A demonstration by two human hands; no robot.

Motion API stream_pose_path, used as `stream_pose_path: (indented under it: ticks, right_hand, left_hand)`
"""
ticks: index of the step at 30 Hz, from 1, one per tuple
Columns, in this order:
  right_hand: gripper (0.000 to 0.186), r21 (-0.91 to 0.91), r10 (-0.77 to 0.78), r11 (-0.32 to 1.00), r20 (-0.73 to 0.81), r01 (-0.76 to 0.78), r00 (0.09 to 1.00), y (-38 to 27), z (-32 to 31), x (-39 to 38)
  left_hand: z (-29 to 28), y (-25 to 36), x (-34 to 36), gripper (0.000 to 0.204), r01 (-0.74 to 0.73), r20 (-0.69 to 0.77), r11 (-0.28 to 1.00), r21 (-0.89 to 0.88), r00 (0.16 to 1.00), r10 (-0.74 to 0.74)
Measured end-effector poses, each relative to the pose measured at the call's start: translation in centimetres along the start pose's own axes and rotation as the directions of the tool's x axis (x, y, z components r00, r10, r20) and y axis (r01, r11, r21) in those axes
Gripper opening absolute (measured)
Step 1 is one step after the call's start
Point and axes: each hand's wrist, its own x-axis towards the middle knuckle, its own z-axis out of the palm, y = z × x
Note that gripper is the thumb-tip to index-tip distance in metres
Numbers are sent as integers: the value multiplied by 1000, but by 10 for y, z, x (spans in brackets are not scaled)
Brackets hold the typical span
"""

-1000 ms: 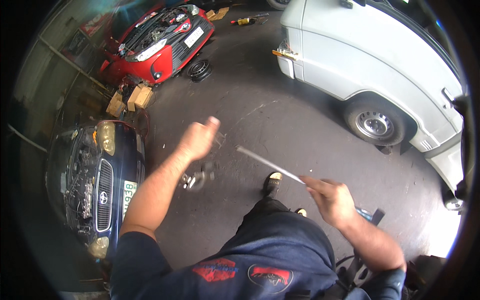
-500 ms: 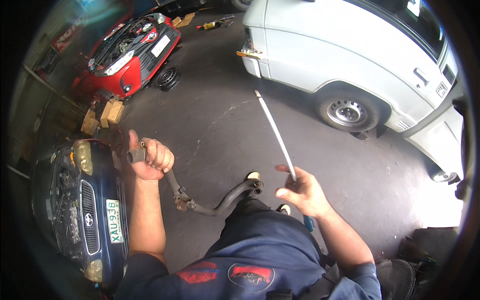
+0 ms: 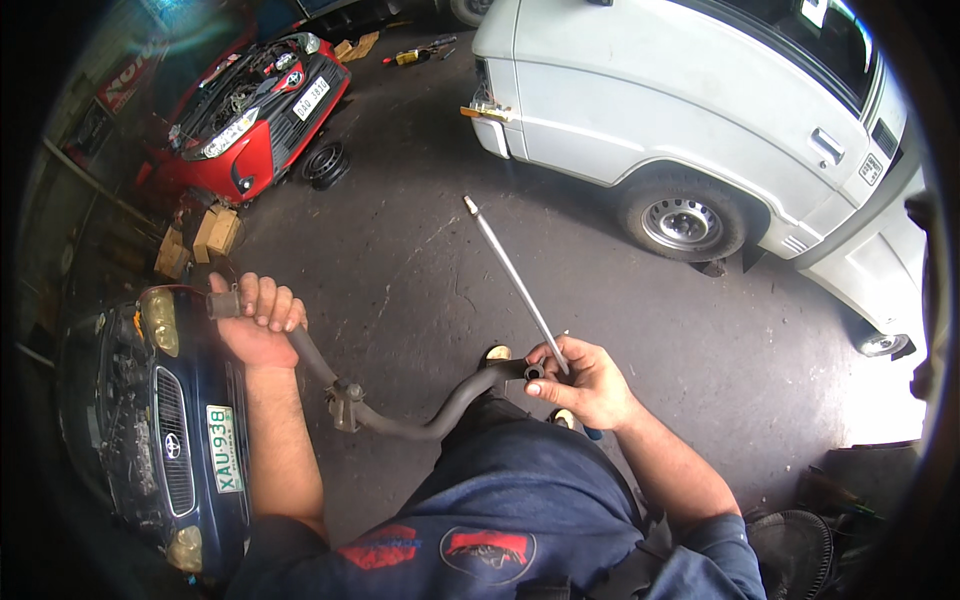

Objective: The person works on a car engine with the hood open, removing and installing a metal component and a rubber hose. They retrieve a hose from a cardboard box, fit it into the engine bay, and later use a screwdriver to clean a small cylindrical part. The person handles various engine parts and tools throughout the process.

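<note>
A curved dark rubber hose [image 3: 410, 430] stretches across in front of my body. My left hand [image 3: 262, 325] is wrapped round its upper left end, the open mouth poking out beside the thumb. A metal bracket [image 3: 346, 408] is fixed partway along it. At the other end, the thumb and fingers of my right hand [image 3: 592, 388] pinch the hose around its opening. The same hand also holds a long screwdriver [image 3: 515, 280], its silver shaft slanting up and to the left; a bit of blue handle shows below the hand.
At left stands a dark blue car [image 3: 215, 400] with its engine bay exposed. Beyond it are cardboard boxes [image 3: 217, 233], a loose wheel rim [image 3: 325, 165] and a red car [image 3: 262, 140]. A white van [image 3: 640, 90] fills the upper right. Tools [image 3: 410, 57] lie on the floor.
My right hand has moved left and closed on the hose end, the screwdriver shaft shifting left with it. My left hand has moved left with its end of the hose.
</note>
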Motion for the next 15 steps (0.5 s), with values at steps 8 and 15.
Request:
stream_pose_path:
  ticks: [8, 15]
  right_hand:
    - [30, 100, -3, 995, 103, -8, 995, 0, -3, -1]
    - [38, -345, -223, 911, 50, 226, 974, -8, 10, 1]
  left_hand:
    - [67, 29, -26, 67, -111, 153, 970, 217, 985, 78]
    - [71, 2, -28, 75, -57, 96, 860, 508, 995, 10]
